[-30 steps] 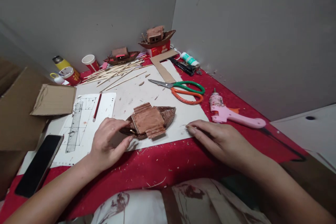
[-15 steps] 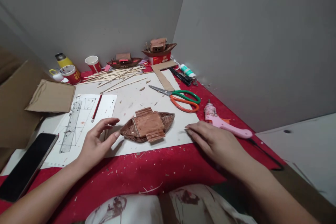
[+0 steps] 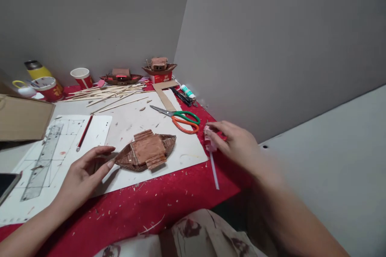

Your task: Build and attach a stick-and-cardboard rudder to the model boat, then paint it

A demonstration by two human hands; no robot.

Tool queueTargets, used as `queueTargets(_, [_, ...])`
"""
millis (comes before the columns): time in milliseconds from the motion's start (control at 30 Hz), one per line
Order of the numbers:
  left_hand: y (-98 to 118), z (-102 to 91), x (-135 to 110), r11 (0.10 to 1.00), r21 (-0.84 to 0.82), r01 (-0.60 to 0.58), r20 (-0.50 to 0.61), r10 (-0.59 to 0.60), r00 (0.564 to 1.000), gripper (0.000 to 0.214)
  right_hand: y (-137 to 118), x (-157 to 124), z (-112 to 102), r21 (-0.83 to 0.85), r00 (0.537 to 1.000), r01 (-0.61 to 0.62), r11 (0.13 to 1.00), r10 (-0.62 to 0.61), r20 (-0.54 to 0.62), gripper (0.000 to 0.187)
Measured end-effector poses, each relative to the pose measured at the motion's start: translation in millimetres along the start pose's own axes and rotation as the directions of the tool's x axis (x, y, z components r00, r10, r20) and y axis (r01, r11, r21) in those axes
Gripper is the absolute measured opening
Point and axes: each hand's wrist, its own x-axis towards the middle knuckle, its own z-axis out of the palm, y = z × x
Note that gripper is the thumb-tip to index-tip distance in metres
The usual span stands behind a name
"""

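Observation:
A brown cardboard model boat [image 3: 146, 151] lies on a white sheet [image 3: 187, 150] on the red tablecloth. My left hand [image 3: 81, 170] rests on the sheet just left of the boat, fingers apart, fingertips near its pointed end, holding nothing. My right hand [image 3: 233, 141] is over the pink glue gun [image 3: 208, 139] at the sheet's right edge, fingers curled round its body. A white glue stick [image 3: 214, 170] pokes out toward me from the gun.
Scissors with green and orange handles [image 3: 181, 118], several wooden sticks [image 3: 111, 93], two finished model boats [image 3: 121, 76], paper cups [image 3: 81, 77], a drawing with pencil [image 3: 84, 133] and ruler, a cardboard box [image 3: 24, 117] and a phone corner [image 3: 7, 182] lie around. Grey walls close the right.
My right hand moved from the sheet's edge rightward and closed on the pink glue gun. My left hand let go of the boat and lies beside it. The view turned right.

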Motion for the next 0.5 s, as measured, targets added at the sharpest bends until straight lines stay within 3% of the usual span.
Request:
queueTargets(100, [-1.5,-1.5,1.4,0.999,0.044,-0.013,-0.014,0.014,1.000,0.038,20.9,-0.3,-7.7,-0.139,0.996,-0.067,0.988,0.074,0.048,0.036])
queueTargets(200, [-2.8,-1.9,2.4,0.999,0.046,-0.012,-0.005,0.013,1.000,0.038,40.7,-11.7,-8.2,-0.212,0.986,-0.037,0.977,0.070,0.152,0.039])
queueTargets(333, [-1.8,0.3,1.3,1.000,0.002,-0.015,0.018,0.015,1.000,0.037,60.2,-28.2,0.4,-0.170,0.954,0.034,0.985,0.018,0.298,0.043])
queueTargets(500, [-0.4,2.1,-2.4,0.999,-0.038,-0.005,0.038,0.006,0.999,0.034,73.1,-36.7,11.6,-0.109,0.933,0.059,0.992,-0.016,0.359,0.047])
